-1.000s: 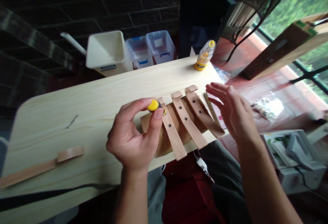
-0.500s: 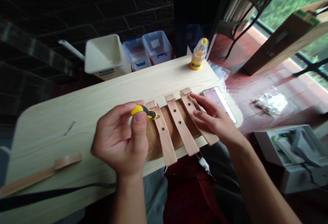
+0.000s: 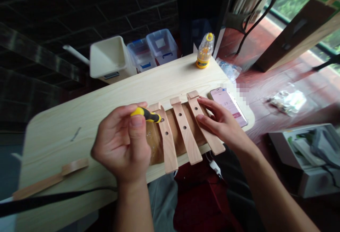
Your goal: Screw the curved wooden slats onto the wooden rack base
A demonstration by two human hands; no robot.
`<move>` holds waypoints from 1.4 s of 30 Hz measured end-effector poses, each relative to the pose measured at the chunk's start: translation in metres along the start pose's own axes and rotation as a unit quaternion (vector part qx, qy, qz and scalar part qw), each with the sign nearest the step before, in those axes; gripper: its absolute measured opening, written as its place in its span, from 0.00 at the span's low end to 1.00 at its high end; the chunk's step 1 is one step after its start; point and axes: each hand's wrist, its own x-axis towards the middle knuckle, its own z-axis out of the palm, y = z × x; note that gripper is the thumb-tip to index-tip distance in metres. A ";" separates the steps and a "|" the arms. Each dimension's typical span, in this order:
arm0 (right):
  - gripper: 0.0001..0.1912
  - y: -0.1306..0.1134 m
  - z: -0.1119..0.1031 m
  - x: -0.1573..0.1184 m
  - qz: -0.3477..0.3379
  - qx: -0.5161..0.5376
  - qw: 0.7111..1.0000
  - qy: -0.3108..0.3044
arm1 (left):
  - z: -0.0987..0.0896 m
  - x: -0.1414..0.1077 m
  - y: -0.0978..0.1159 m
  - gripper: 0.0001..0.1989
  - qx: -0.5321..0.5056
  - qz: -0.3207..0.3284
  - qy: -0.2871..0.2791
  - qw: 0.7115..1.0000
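Observation:
Between the thumb and fingers of my left hand point(image 3: 123, 140) is a yellow-and-black screwdriver point(image 3: 146, 114). Its tip end points at the upper hole of the left wooden slat point(image 3: 170, 150); whether it sits in a screw there I cannot tell. A middle wooden slat point(image 3: 190, 141) and a right wooden slat point(image 3: 208, 131) lie alongside, each with dark holes or screws and a raised block at its far end. All three rest across a brown curved piece point(image 3: 154, 143). My right hand point(image 3: 217, 119) lies on the right slat, fingers apart, touching its edge.
On the table point(image 3: 106, 104) stand a clear bottle-shaped case point(image 3: 205, 51) with yellow ends and a lit phone point(image 3: 231, 106). To the left lie another wooden slat point(image 3: 53, 179) and a thin metal piece point(image 3: 75, 134). Plastic bins point(image 3: 106, 58) stand behind the table.
The view has shifted slightly. The left slat and brown piece have turned a little, their near ends swinging left. My left hand keeps the screwdriver at the same hole; my right hand stays on the right slat.

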 end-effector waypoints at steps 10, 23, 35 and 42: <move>0.26 0.004 0.001 0.002 0.001 0.001 1.000 0.006 | 0.003 -0.005 0.002 0.10 0.023 -0.008 0.001 1.000; 0.26 0.005 0.001 0.000 0.003 -0.007 1.000 0.014 | -0.005 -0.003 0.006 0.10 0.090 0.025 0.012 0.996; 0.27 0.003 0.001 0.000 0.006 -0.010 1.000 0.009 | -0.006 -0.005 0.009 0.09 0.057 -0.024 -0.010 0.998; 0.27 0.006 0.001 -0.001 0.005 -0.010 1.000 0.007 | -0.003 -0.006 0.008 0.11 0.054 -0.002 0.006 0.999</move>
